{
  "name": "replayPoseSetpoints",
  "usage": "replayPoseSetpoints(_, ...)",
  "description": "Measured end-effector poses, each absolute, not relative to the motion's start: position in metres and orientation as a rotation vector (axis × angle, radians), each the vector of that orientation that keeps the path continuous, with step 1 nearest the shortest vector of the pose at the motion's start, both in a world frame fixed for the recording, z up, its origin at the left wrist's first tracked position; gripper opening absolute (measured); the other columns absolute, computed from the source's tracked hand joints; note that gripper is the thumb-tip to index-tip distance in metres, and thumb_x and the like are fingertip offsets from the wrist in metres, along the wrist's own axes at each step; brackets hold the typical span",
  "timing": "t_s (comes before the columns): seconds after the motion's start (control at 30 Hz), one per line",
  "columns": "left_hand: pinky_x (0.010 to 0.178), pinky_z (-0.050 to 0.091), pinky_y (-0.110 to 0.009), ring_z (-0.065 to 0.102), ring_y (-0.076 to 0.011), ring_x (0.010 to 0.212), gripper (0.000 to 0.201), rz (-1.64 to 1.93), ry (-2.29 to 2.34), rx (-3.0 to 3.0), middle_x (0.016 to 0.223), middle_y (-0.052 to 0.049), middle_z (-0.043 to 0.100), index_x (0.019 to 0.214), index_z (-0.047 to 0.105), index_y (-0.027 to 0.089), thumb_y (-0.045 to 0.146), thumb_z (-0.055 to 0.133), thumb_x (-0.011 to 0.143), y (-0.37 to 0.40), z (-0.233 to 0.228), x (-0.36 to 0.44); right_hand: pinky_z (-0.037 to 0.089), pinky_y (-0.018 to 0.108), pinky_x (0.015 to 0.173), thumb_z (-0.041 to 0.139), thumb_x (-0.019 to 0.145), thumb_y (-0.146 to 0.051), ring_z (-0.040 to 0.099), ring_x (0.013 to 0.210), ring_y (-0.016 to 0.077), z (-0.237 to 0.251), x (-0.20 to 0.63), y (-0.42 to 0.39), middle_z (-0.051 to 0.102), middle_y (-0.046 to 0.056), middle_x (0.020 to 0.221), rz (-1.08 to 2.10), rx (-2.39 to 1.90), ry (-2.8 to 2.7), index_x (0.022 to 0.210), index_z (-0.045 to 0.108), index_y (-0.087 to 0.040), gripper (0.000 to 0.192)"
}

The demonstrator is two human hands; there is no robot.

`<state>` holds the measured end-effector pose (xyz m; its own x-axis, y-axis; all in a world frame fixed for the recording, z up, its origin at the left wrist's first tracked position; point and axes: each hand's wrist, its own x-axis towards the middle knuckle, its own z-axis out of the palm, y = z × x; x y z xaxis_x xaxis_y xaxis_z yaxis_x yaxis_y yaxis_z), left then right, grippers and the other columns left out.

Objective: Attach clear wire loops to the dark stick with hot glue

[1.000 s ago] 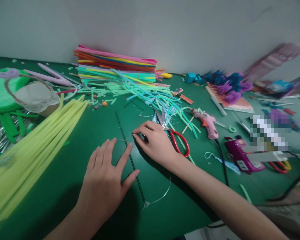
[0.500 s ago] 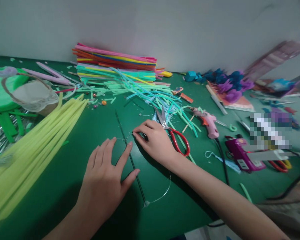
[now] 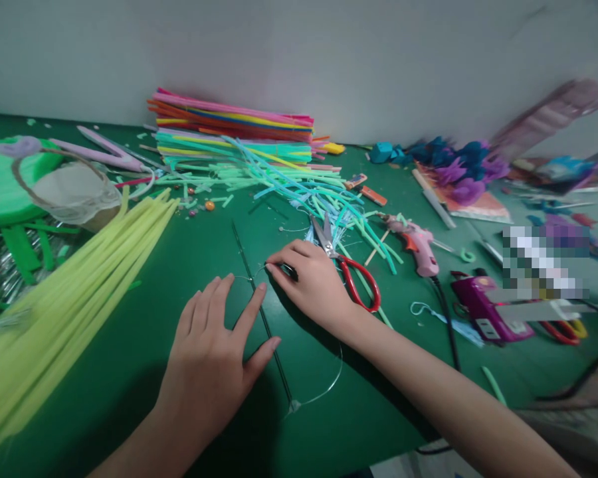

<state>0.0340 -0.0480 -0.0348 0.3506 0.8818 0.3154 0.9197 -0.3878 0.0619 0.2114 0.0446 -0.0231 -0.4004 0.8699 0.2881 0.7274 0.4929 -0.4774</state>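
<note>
A thin dark rod (image 3: 274, 348) lies lengthwise on the green table, with a clear blob at its near end. From it a clear thread (image 3: 335, 380) curves off to the right, and thin line also crosses the rod between my hands. My left hand (image 3: 209, 352) is open and low over the table, index finger and thumb spread at the rod. My right hand (image 3: 311, 279) is closed in a pinch at the thread, just right of the rod. Something small and black shows under its fingers. Red-handled scissors (image 3: 359, 282) lie beside it, blades apart.
Yellow fuzzy stems (image 3: 84, 299) fill the left side. Behind lie bundled coloured stems (image 3: 234, 126) and loose green pieces. A pink glue gun (image 3: 418, 245) and a purple device (image 3: 486, 309) with cords lie right. Small beads (image 3: 209, 206) are scattered beyond my left hand.
Both hands keep almost the same pose around the rod and thread. The whole view has shifted very slightly.
</note>
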Motion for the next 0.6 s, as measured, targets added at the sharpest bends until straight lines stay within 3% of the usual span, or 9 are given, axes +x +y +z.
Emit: replayPoseSetpoints(0.6, 0.104, 0.040, -0.059, 0.047, -0.0438, 0.130, 0.060, -0.463, -1.652, -2.464, 0.143, -0.026, 0.044, 0.143, 0.051, 0.021, 0.049, 0.055, 0.091, -0.0474, -0.0379, 0.0327, 0.045, 0.034, 0.082, 0.055, 0.095, -0.024, 0.061, 0.088, 0.0190, -0.0262, 0.2110, 0.0438, 0.067, 0.006, 0.093, 0.332, -1.319, -2.251, 0.096, 0.071, -0.019, 0.017)
